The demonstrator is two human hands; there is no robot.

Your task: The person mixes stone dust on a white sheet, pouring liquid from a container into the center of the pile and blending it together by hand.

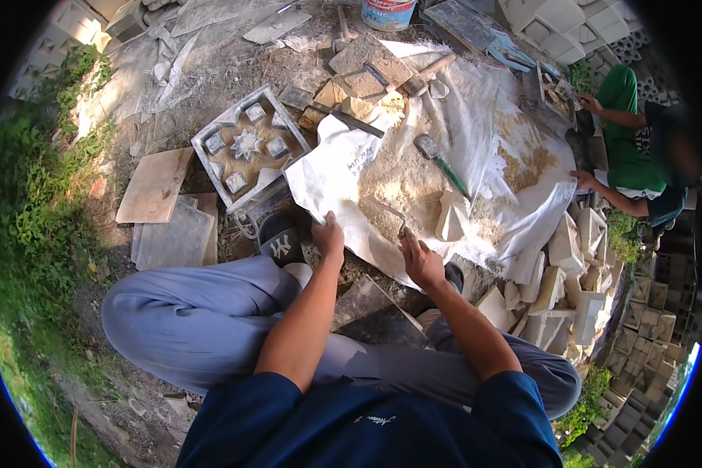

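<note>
My left hand [329, 236] is closed on the near edge of a white woven sack sheet [329, 168], lifting it a little. In my right hand [423, 261] is the handle of a small trowel, its thin blade [384, 209] lying over a heap of pale sandy powder [417, 199] on the sheet. To the left of the sheet sits a square grey mould [203, 144] with a star-shaped piece in its middle and several small blocks around it. Beyond the heap lies a green-handled brush [441, 162]. A pale angular block [451, 217] stands at the heap's right side.
Flat slabs [154, 187] lie left of the mould. A dark metal bar [345, 118], a hammer [429, 74] and a bucket [388, 14] are farther off. Cast blocks [565, 246] are piled at right, near a co-worker in green trousers [618, 90]. Plants [35, 187] line the left.
</note>
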